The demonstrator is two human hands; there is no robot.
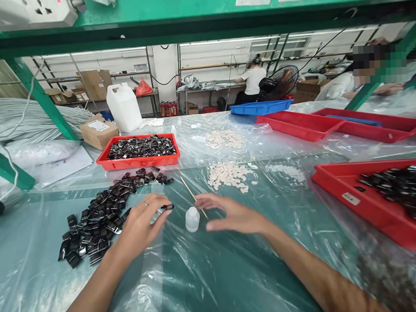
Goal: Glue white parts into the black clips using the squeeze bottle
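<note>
Plastic sheeting (200, 285) lay wrinkled. Near a bottle (192, 220), the left hand (143, 219) pinched a black part (168, 207) — probably light, stiff, slick, best taken by its edges; the right hand (229, 214) curved half-open by a stick (188, 189), grip unclear.

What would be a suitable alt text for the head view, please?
A person's left hand pinches a black part over a plastic-covered table; the right hand, open, is by a stick and a small bottle. A pile of black parts lies at left, a red tray of them behind it, and pale pieces lie beyond the right hand.
</note>
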